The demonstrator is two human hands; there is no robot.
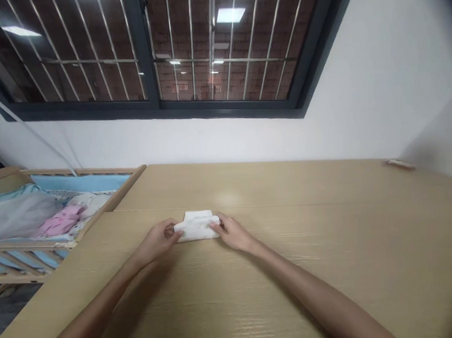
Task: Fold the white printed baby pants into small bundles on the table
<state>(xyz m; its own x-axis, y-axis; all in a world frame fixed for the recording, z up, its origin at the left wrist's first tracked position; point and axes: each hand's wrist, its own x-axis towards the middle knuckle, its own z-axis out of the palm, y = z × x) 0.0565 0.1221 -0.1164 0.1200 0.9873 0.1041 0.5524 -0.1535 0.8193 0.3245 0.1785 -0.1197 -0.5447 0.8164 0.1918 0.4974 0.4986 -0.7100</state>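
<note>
Faint print [206,226] on white bundle [194,229] in 2 hands [157,241] [234,234]

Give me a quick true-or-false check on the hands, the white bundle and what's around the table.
1. The left hand and the right hand both hold the white bundle. True.
2. The pink cloth lies on the table. False: it lies in the crib.
3. The crib is at the table's left side in the picture. True.
4. The white bundle is at the table's far right corner. False: it is between the two hands.
5. Metal bars show across the window. True.
</note>
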